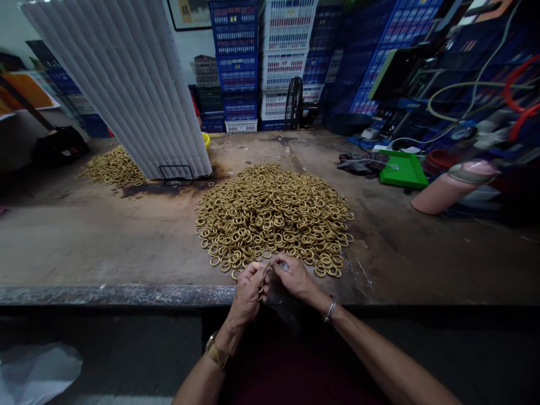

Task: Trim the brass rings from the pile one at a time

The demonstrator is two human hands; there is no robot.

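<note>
A large heap of brass-coloured metal rings point(274, 214) lies on the worktable point(126, 242) in front of me. At its near edge my left hand point(252, 288) is closed around several rings, which show between the curled fingers. Close beside it, my right hand point(294, 275) is pinched, its fingertips meeting the left hand's at a ring point(267, 266). How far the right fingers cover that ring I cannot make out exactly. Both hands are just above the table's front edge.
A tall corrugated white panel point(126, 84) stands at the left, with a second ring pile point(112, 167) behind it. To the right are a green tray point(403, 169), a pink cylinder point(447, 188) and hoses. Stacked crates point(240, 62) and a black fan point(295, 104) stand at the back.
</note>
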